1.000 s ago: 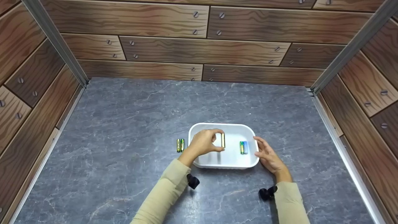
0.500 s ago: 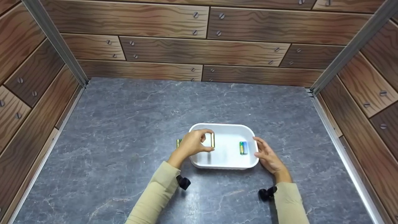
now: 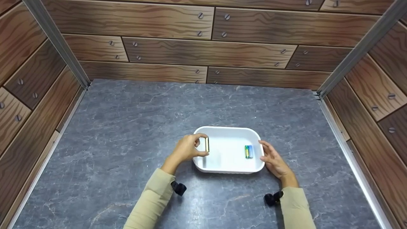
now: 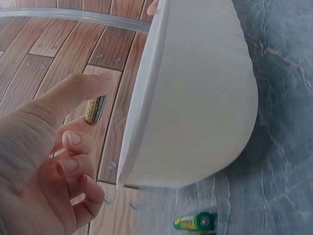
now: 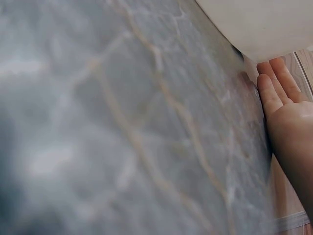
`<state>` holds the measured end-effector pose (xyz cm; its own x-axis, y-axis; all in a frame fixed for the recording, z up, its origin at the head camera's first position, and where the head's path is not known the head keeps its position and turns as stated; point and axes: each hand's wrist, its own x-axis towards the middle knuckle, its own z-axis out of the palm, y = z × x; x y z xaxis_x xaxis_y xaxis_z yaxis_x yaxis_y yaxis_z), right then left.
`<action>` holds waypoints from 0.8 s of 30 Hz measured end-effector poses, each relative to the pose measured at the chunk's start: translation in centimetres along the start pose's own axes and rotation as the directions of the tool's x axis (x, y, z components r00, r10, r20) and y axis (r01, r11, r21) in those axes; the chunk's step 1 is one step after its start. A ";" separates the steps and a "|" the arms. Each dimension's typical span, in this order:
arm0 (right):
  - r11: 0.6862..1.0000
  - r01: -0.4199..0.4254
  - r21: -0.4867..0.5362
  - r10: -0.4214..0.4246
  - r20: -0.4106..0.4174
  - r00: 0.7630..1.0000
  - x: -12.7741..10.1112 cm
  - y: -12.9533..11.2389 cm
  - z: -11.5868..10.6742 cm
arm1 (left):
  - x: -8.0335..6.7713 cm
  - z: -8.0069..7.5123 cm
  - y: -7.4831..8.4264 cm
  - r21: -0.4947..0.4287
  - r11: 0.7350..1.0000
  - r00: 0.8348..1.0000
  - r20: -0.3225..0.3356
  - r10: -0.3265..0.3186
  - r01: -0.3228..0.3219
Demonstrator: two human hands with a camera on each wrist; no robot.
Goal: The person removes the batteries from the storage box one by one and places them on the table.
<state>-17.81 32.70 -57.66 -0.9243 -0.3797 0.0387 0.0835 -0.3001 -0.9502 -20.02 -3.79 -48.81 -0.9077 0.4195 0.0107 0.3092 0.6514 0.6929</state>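
Observation:
My left hand [image 3: 186, 147] pinches a gold-and-black battery [image 3: 207, 144] by its two ends, between thumb and index finger. It holds the battery over the left end of a white plastic tub [image 3: 229, 128]. In the left wrist view the battery [image 4: 96, 109] shows beside the tub's rim, the other fingers loosely bent. My right hand [image 3: 277, 162] touches the tub's right rim with extended fingertips and thumb; in the right wrist view some fingers [image 5: 279, 85] lie fairly straight beside the tub wall. Inside the tub, a green-gold battery [image 3: 247, 152] lies beside a blue one [image 3: 251, 151].
A green battery [image 4: 194, 222] lies on the grey marbled table [image 3: 143, 117] outside the tub's left end; in the head view my left hand hides it. Wood-plank panels [image 3: 165, 51] and metal posts [image 3: 57, 44] enclose the table at the back and sides.
My left hand has moved left with the battery, from the tub's middle to its left end, covering the batteries on the table. The right hand has stayed at the rim.

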 end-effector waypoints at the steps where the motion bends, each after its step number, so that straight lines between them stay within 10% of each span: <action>1: 1.000 -0.001 0.000 0.001 -0.003 1.000 0.0 0.0 0.0 | 0.0 -0.1 -0.1 -0.006 1.000 1.000 -0.002 -0.002 0.002; 24: 1.000 -0.007 -0.007 0.007 0.001 1.000 -0.1 -0.2 0.2 | -1.7 -2.2 -4.3 -0.185 0.982 0.999 -0.019 -0.051 0.047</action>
<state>-17.67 32.56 -57.44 -0.9234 -0.3825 0.0327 0.0871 -0.2916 -0.9526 -20.40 -8.72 -50.25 -0.9276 0.3735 -0.0113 0.2085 0.5424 0.8138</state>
